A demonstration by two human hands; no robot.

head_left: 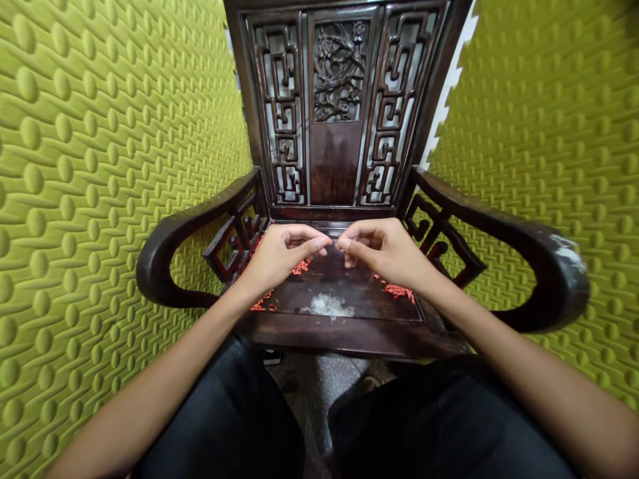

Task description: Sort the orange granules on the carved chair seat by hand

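From the head camera, the person's left hand (282,256) and right hand (384,253) are reaching over the seat of a dark wooden armchair (359,289), closing toward each other above its middle. The left hand is forming a narrow pinch, with its thumb and forefinger (319,244) nearly meeting and its other fingers curling under. The right hand is narrow too, its forefinger (344,244) pointing back at the left hand's, and the two sets of fingertips are just apart. (Whether either hand is pinching a grain is too small to tell, and so is any contact with the seat.)

Small red grains (301,267) are lying on the seat just below the left hand, with a second patch of red grains (399,291) near the right hand and a third patch of red grains (263,303) along the left edge. A low heap of white grains (327,306) is sitting toward the front of the seat, between the hands but nearer the person.

Curved armrests (170,259) are flanking the hands, and a carved, latticed chair back (339,70) is rising beyond them. Green foam wall panels (100,166) are lining both sides, while the person's dark trousers (224,412) are filling the bottom of the view.
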